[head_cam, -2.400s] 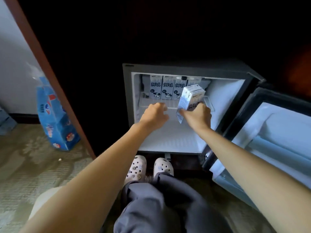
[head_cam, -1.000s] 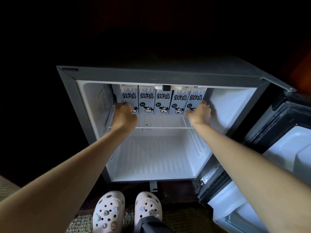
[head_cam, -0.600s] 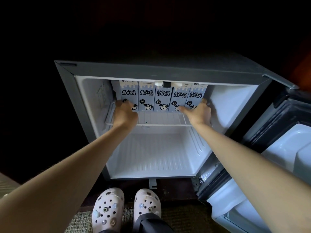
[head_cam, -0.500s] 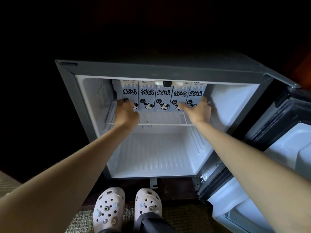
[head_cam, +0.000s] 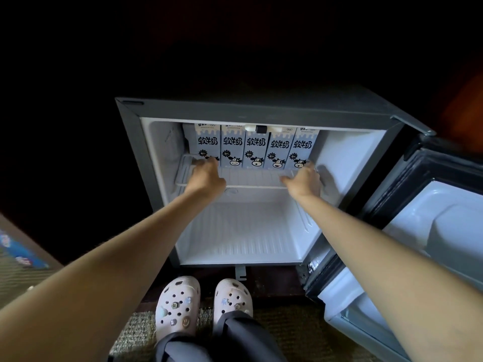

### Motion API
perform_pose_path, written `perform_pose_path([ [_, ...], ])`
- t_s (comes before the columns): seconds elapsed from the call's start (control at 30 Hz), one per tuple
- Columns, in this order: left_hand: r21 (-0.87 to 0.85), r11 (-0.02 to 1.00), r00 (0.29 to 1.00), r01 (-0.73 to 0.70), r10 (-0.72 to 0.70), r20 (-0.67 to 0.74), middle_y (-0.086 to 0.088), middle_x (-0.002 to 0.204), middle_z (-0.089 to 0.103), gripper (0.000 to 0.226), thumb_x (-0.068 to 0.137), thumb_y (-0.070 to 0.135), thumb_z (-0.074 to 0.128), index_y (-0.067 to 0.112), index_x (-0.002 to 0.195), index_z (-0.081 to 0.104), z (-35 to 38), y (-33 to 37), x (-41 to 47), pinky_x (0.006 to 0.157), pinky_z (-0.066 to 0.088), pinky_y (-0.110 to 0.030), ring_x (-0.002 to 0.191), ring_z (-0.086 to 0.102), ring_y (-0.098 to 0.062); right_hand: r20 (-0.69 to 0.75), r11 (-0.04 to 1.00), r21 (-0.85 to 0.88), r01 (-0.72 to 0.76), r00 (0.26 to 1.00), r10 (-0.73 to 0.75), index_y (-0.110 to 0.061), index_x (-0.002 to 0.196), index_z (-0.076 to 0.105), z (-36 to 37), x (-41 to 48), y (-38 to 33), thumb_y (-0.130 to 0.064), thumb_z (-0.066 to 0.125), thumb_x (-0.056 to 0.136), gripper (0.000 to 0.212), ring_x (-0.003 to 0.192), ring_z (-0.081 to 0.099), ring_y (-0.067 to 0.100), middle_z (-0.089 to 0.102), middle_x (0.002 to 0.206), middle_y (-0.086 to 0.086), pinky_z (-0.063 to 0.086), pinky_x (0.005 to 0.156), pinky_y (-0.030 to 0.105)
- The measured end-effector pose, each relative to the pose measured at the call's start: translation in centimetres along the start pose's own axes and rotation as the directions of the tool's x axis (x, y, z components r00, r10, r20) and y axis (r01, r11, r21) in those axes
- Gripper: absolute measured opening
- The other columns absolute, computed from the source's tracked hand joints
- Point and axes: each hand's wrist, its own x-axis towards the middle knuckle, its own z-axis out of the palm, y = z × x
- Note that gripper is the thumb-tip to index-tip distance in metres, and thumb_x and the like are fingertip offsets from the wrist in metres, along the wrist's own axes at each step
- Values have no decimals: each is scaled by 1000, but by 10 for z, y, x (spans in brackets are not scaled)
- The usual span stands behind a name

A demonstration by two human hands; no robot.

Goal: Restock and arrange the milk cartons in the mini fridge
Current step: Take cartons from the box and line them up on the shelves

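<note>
Left fingers (head_cam: 202, 163): they are curled loosely and pressed on the bottom front of the carton at the left end. Nothing is gripped by the left hand (head_cam: 206, 176).
Right fingers (head_cam: 287, 180): they are spread a little over the wire shelf (head_cam: 251, 176), just below the carton at the right end. Nothing is held by the right hand (head_cam: 304, 181). Whether that carton is touched cannot be told.
Milk cartons (head_cam: 254, 147): five are seen, upright and side by side, at the back of the shelf. The cow pictures are turned to the front.
Mini fridge (head_cam: 261, 108): it is open, and its door (head_cam: 418, 231) is swung out to the right. Only the cartons are kept in it.
Shelf: the row of cartons is carried at the back, and the front part is bare.
Bottom space (head_cam: 243, 236): nothing is seen in it.
What could go wrong: the end cartons could be tipped over if they are pushed too hard down low.
Another slip: the neat row could be pushed crooked if one side is pressed more than the other.
One more: a carton could be knocked forward off the shelf if it is caught by a hand being pulled out.
Step judged: the row is most likely being squared up.
</note>
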Motion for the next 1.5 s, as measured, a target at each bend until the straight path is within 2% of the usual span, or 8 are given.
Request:
perform_pose_path([
  [0.2, 61, 998, 999, -15, 18, -48, -18, 130, 53, 43, 86, 6, 46, 8, 129, 50, -40, -3, -65, 92, 44, -34, 116, 53, -34, -16, 976, 22, 217, 976, -216, 5, 115, 52, 2, -90, -37, -9, 54, 91, 28, 110, 54, 32, 57, 120, 19, 46, 97, 38],
  [0.43, 35, 993, 966, 114, -103, -239, -13, 124, 57, 34, 88, 8, 48, 9, 119, 60, -93, -91, -198, 87, 44, -33, 112, 56, -33, 287, 911, 156, 382, 865, -412, 0, 102, 62, 31, -238, -97, -6, 46, 88, 22, 102, 59, 34, 65, 108, 15, 44, 81, 33],
  [0.57, 6, 938, 897, 346, -329, -297, -16, 120, 59, 31, 87, 6, 48, 7, 114, 62, -112, -162, -266, 90, 41, -34, 114, 53, -34, 493, 874, 162, 458, 730, -474, -5, 102, 64, 70, -318, -120, -10, 47, 91, 20, 105, 58, 31, 66, 108, 12, 45, 92, 38],
  [0.73, 4, 863, 840, 505, -490, -231, -10, 102, 66, 27, 82, 1, 51, 0, 105, 66, -106, -240, -333, 81, 41, -27, 98, 58, -26, 685, 869, 148, 471, 586, -434, -7, 95, 67, 134, -400, -119, -9, 45, 88, 23, 106, 59, 31, 67, 108, 13, 46, 88, 35],
  [0.9, 46, 763, 764, 645, -644, -27, -17, 120, 61, 29, 85, 1, 48, 1, 111, 60, -67, -285, -365, 86, 43, -29, 115, 54, -31, 839, 821, 65, 567, 414, -353, -8, 107, 63, 178, -421, -83, -4, 39, 92, 29, 112, 54, 29, 61, 118, 11, 45, 87, 32],
  [1.1, 46, 710, 702, 702, -702, 125, -18, 120, 58, 33, 89, 18, 55, -1, 116, 51, -24, -302, -362, 87, 44, -36, 111, 55, -32, 860, 701, -23, 712, 372, -350, -11, 107, 58, 205, -403, -66, -13, 43, 95, 19, 106, 56, 30, 58, 117, 12, 45, 79, 34],
  [1.3, 29, 671, 653, 741, -730, 203, -11, 114, 57, 38, 89, 22, 57, 7, 121, 43, 1, -311, -353, 83, 53, -38, 102, 59, -27, 861, 482, 9, 876, 238, -449, -8, 127, 48, 226, -405, -64, -6, 44, 94, 33, 124, 44, 26, 48, 133, 10, 40, 98, 37],
  [1.5, 145, 668, 631, 730, -740, 232, -9, 113, 60, 35, 84, 25, 64, 6, 112, 53, -11, -326, -344, 81, 49, -32, 104, 59, -25, 859, 411, -35, 911, 238, -454, -7, 125, 43, 241, -397, -65, -11, 57, 89, 39, 123, 45, 26, 42, 133, 11, 39, 100, 37],
])
